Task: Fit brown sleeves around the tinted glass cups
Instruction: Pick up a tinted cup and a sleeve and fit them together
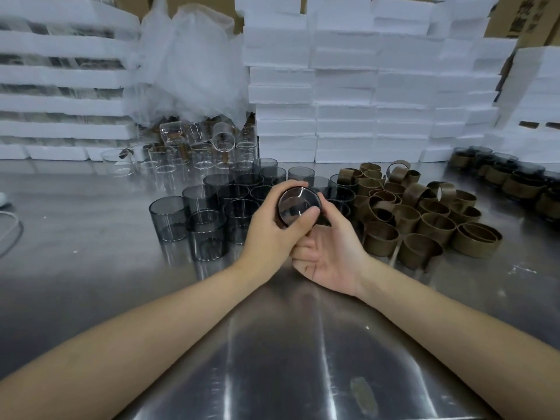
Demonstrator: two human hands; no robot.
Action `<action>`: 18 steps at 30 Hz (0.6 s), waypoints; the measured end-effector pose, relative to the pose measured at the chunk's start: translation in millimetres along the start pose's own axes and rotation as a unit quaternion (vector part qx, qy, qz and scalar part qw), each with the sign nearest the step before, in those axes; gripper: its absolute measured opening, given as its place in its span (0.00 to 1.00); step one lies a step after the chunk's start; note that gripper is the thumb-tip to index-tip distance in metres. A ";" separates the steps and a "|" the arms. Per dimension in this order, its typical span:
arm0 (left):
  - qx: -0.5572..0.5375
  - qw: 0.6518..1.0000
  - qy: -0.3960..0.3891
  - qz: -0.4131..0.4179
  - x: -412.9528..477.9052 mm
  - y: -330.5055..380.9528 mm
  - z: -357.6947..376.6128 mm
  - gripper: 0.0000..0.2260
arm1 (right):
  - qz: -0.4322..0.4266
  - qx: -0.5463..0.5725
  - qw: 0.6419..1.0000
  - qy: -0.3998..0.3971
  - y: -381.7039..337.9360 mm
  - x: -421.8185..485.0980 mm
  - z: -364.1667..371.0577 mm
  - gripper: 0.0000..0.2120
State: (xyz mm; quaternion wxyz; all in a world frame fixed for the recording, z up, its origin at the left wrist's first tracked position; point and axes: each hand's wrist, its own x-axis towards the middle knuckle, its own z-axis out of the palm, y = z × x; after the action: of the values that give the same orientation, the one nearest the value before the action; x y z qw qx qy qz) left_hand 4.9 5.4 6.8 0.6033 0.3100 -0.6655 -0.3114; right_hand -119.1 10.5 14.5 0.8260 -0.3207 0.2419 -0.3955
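I hold one tinted glass cup [298, 205] on its side above the steel table, its round base turned toward me. My left hand [272, 230] grips it from the left, thumb across the base's lower edge. My right hand [328, 253] cups it from below and the right, palm up; whether a sleeve sits on this cup is hidden. Bare tinted cups [206, 216] stand clustered behind and to the left. A heap of brown sleeves [424, 219] lies to the right. Sleeved cups [515, 180] stand in a row at the far right.
Clear glass cups [194, 150] pile at the back under crumpled plastic wrap [188, 65]. Stacks of white foam blocks [363, 95] wall off the table's far side. The steel table [288, 359] reflects light near me. A grey cable [12, 234] lies at the left edge.
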 end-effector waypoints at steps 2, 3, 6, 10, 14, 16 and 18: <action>0.003 1.000 0.004 -0.006 -0.4 -0.9 0.1 0.16 | 0.000 -0.008 1.000 0.008 -0.2 1.5 -0.9 0.25; 0.004 1.000 0.008 -0.007 -0.6 -0.6 1.1 0.15 | -0.001 -0.012 1.000 0.009 -0.3 2.2 -1.1 0.25; -0.003 1.000 0.029 -0.008 -3.5 0.9 3.2 0.12 | -0.002 -0.025 1.000 0.005 0.9 4.0 -0.5 0.23; -0.021 0.997 0.061 -0.040 -0.4 -0.6 1.9 0.11 | 0.007 -0.032 0.999 0.008 2.0 6.5 -1.0 0.23; -0.101 0.982 0.084 -0.137 8.4 1.9 -0.7 0.24 | 0.019 -0.016 0.999 0.020 1.3 7.6 -2.3 0.21; -0.140 0.974 0.078 -0.158 6.5 0.8 -1.4 0.26 | 0.023 -0.011 1.000 0.017 1.5 6.9 -3.0 0.21; -0.093 0.986 0.043 -0.130 2.2 -0.9 -0.7 0.17 | 0.015 -0.014 1.000 0.003 1.1 6.9 -4.1 0.21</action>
State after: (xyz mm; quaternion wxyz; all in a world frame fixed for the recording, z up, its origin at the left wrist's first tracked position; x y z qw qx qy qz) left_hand 5.4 3.1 7.5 0.6119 0.3491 -0.5614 -0.4342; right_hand -117.3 4.1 9.9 0.8268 -0.3271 0.2546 -0.3803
